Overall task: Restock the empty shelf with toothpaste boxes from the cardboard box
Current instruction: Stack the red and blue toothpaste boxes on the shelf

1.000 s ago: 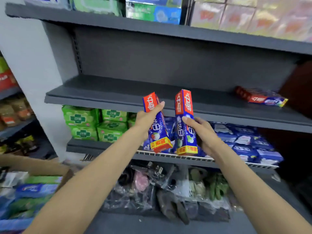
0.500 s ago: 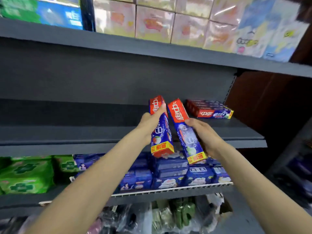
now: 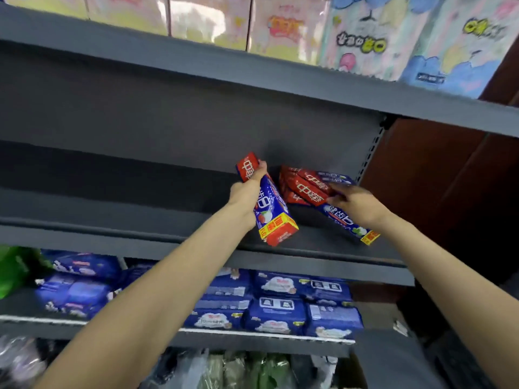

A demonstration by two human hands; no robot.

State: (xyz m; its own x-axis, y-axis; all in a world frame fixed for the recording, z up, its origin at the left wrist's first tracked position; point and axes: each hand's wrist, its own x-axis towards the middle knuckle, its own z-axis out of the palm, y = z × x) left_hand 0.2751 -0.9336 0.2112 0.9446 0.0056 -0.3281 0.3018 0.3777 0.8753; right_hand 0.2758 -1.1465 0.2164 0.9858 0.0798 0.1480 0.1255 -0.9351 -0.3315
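My left hand grips a red-and-blue toothpaste box held tilted over the dark grey shelf. A second toothpaste box is gripped by my right hand and lies low and slanted against a small stack of toothpaste boxes at the shelf's right end. The cardboard box is out of view.
Above is a shelf with pastel tissue packs. Below, blue packets and green packs fill the lower shelf. A brown panel bounds the shelf on the right. Bagged goods lie at the bottom.
Both hands have moved forward and right onto the shelf. The right hand's box has dropped from upright to lying against the stack. The view has shifted right and closer.
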